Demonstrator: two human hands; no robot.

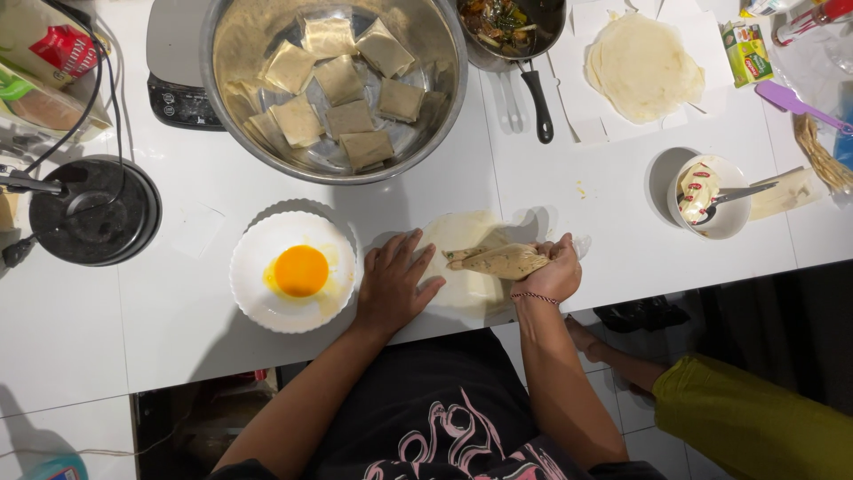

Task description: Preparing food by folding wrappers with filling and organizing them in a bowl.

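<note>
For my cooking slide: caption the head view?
Left hand flattens a wrapper; right hand folds filling inside.

A home kitchen, by every sign: white surface (178, 311) crowded with cooking gear, including a large steel bowl (444, 98) of folded pastry parcels (346, 89), a white dish (258, 293) with an egg yolk (300, 271), a frying pan (524, 36) of cooked filling, a stack of thin round wrappers (644, 67), a kitchen scale (173, 76) and a purple spatula (800, 105). Tiled floor (613, 391) below.

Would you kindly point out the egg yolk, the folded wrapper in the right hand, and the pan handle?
egg yolk (301, 271): head view, centre of the yolk.
folded wrapper (502, 261): head view, middle of the fold.
pan handle (538, 104): head view, black grip.
</note>
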